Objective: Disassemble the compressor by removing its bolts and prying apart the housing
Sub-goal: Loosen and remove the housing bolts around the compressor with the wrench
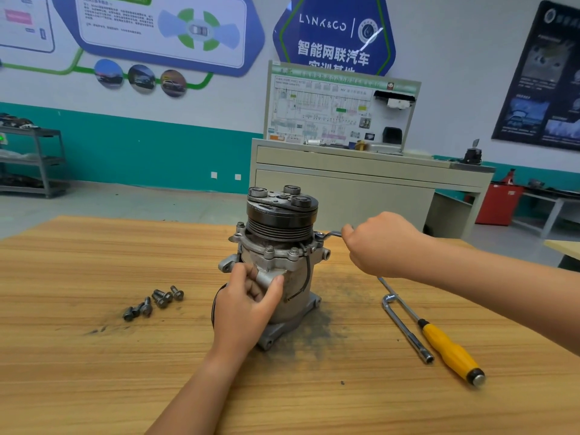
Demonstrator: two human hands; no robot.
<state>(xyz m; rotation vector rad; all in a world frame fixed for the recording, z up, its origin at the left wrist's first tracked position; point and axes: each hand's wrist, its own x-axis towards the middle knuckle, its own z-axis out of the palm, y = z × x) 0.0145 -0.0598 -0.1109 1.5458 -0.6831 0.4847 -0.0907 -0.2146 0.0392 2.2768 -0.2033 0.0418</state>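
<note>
A grey metal compressor [279, 255] with a black pulley on top stands upright in the middle of the wooden table [94, 372]. My left hand [248, 306] grips a lug on its near side, thumb and fingers curled around it. My right hand [381, 243] holds a thin metal wrench [329, 235], whose head sits on a bolt at the right of the housing flange. Two bolts [281, 251] stand in the near flange. Several removed bolts [153, 301] lie loose to the left.
A yellow-handled screwdriver [445, 346] and an L-shaped socket wrench [405, 328] lie on the table at the right. Dark grime is scattered around the compressor base. Behind the table stand a beige training cabinet [361, 183], a shelf rack [31, 161] at left and a red box [499, 205].
</note>
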